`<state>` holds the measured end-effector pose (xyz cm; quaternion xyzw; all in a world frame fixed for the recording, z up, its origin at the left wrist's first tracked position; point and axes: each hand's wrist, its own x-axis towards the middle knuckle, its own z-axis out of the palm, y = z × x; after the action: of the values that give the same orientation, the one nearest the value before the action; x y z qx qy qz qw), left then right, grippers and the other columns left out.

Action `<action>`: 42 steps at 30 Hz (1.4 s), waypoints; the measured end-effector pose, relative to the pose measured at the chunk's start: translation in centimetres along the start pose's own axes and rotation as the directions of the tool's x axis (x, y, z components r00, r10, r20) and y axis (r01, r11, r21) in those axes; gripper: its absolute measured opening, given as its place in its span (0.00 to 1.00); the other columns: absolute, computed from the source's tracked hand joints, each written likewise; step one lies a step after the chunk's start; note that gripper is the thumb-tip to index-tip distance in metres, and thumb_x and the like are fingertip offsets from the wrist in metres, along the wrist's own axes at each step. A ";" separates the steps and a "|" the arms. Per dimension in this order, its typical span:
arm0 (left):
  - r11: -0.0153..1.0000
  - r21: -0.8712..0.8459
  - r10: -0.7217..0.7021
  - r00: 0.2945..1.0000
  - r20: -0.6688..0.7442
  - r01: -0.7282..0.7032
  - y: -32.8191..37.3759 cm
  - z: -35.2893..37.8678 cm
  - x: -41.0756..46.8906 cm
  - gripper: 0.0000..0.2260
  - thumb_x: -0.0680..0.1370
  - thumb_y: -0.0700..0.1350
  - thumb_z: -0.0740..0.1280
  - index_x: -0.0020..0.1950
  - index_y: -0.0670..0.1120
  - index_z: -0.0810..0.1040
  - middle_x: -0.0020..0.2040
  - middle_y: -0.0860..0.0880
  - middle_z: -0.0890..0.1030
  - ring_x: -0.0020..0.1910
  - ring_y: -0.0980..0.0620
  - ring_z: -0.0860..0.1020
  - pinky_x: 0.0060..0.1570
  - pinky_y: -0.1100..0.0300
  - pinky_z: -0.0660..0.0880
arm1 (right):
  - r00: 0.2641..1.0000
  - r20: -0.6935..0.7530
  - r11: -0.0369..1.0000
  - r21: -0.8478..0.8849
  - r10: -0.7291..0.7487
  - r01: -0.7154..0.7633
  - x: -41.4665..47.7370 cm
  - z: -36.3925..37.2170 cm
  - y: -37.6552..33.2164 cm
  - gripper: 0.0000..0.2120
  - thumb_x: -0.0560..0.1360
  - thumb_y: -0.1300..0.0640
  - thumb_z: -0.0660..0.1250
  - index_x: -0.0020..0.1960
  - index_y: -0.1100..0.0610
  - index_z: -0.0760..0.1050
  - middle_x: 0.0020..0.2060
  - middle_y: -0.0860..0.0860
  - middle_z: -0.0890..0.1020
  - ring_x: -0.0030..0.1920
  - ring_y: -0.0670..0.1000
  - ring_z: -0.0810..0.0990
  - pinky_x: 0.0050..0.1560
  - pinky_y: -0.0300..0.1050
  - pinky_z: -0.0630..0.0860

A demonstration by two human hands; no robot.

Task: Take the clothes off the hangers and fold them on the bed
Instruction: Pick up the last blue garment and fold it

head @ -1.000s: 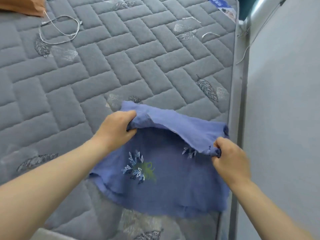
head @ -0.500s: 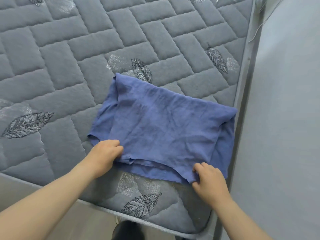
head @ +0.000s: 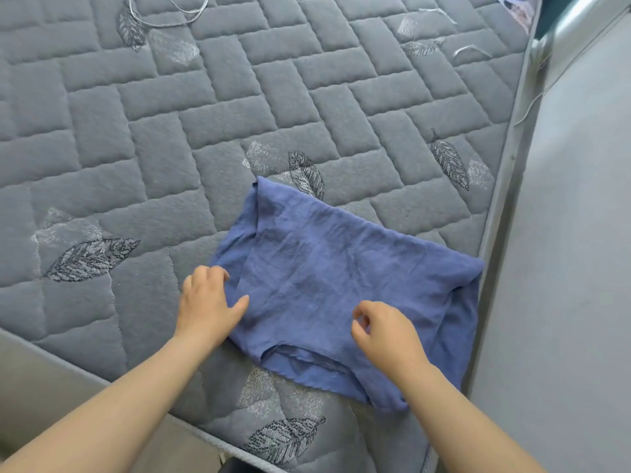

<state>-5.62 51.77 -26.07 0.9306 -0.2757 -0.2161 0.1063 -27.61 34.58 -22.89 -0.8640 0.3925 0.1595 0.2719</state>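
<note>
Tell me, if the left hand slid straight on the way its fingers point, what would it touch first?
The left hand lies at the near left edge of the blue cloth, fingers pointing right and away. It would likely run straight over more of that cloth first, which it seems to touch already.

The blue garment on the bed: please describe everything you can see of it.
The blue garment is thin, wrinkled fabric, folded over itself with layered raw-looking edges along its near side. It lies flat on the grey quilted mattress, near the right edge. The left hand rests on its left side; the right hand hovers over it, fingers loose.
</note>
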 end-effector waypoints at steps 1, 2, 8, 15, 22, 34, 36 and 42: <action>0.997 -0.040 -0.066 0.997 -0.031 0.065 -0.2 0.1 0.6 0.26 0.70 0.53 0.74 0.61 0.40 0.72 0.59 0.40 0.73 0.61 0.39 0.69 0.62 0.50 0.65 | 1.000 -0.024 1.000 0.020 -0.011 0.011 1.4 -0.2 -0.9 0.09 0.77 0.55 0.60 0.55 0.53 0.76 0.47 0.49 0.79 0.48 0.51 0.77 0.46 0.45 0.72; 0.986 -0.099 -0.141 0.989 -0.044 0.136 -0.4 0.2 1.1 0.31 0.69 0.55 0.75 0.64 0.39 0.70 0.61 0.39 0.72 0.63 0.39 0.68 0.63 0.51 0.64 | 0.999 -0.042 0.999 0.030 -0.030 0.031 3.0 -0.4 -1.9 0.11 0.78 0.56 0.60 0.57 0.54 0.76 0.50 0.50 0.79 0.49 0.52 0.77 0.48 0.46 0.73; 0.903 -0.246 -0.357 0.934 0.027 0.352 -1.9 1.5 1.8 0.40 0.64 0.65 0.74 0.65 0.41 0.68 0.62 0.41 0.72 0.62 0.41 0.70 0.62 0.51 0.67 | 0.981 -0.101 0.986 -0.016 -0.167 0.166 13.8 -1.6 -9.8 0.16 0.80 0.54 0.60 0.67 0.56 0.71 0.64 0.54 0.73 0.62 0.55 0.74 0.59 0.49 0.70; 0.905 -0.235 -0.346 0.935 0.080 0.355 -3.4 2.4 1.8 0.31 0.60 0.66 0.76 0.46 0.46 0.66 0.53 0.45 0.77 0.57 0.42 0.73 0.51 0.52 0.72 | 0.987 -0.013 0.980 -0.123 -0.160 0.158 22.8 -2.5 -17.5 0.18 0.79 0.53 0.64 0.66 0.60 0.69 0.64 0.58 0.73 0.60 0.61 0.77 0.60 0.54 0.73; 0.921 -0.265 -0.286 0.957 0.040 0.287 -4.0 3.3 2.1 0.24 0.67 0.59 0.74 0.29 0.49 0.61 0.35 0.51 0.71 0.46 0.44 0.72 0.38 0.55 0.64 | 0.998 -0.028 0.995 -0.081 -0.053 0.050 25.1 -1.0 -19.0 0.04 0.74 0.61 0.66 0.40 0.57 0.72 0.52 0.59 0.82 0.53 0.59 0.80 0.47 0.44 0.74; 0.783 -0.597 -0.223 0.975 -0.009 0.174 0.2 1.0 -2.0 0.15 0.68 0.41 0.72 0.32 0.43 0.66 0.27 0.48 0.70 0.28 0.53 0.65 0.28 0.63 0.62 | 0.990 -0.140 0.901 0.428 -0.011 0.070 19.7 -8.6 -13.2 0.06 0.72 0.57 0.64 0.46 0.57 0.78 0.37 0.49 0.80 0.46 0.55 0.83 0.49 0.50 0.80; 0.781 -0.607 -0.202 0.979 -0.025 0.145 2.2 0.2 -2.9 0.15 0.67 0.39 0.71 0.30 0.45 0.64 0.25 0.53 0.67 0.25 0.56 0.62 0.26 0.65 0.63 | 0.990 -0.142 0.897 0.436 -0.009 0.071 17.9 -10.0 -11.5 0.10 0.72 0.52 0.66 0.45 0.59 0.80 0.35 0.49 0.80 0.45 0.54 0.83 0.50 0.50 0.80; 0.790 -0.613 0.030 0.999 0.033 -0.003 9.1 -0.8 -6.6 0.13 0.66 0.38 0.67 0.30 0.45 0.63 0.24 0.55 0.66 0.25 0.56 0.61 0.25 0.65 0.62 | 0.962 -0.262 0.919 0.393 0.077 0.033 13.1 -13.7 -4.2 0.16 0.71 0.48 0.71 0.32 0.55 0.69 0.29 0.46 0.75 0.31 0.43 0.72 0.31 0.36 0.66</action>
<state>-14.48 48.01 -20.19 0.8391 -0.2011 -0.3115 0.3980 -15.20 21.00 -16.89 -0.8007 0.4599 -0.0399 0.3818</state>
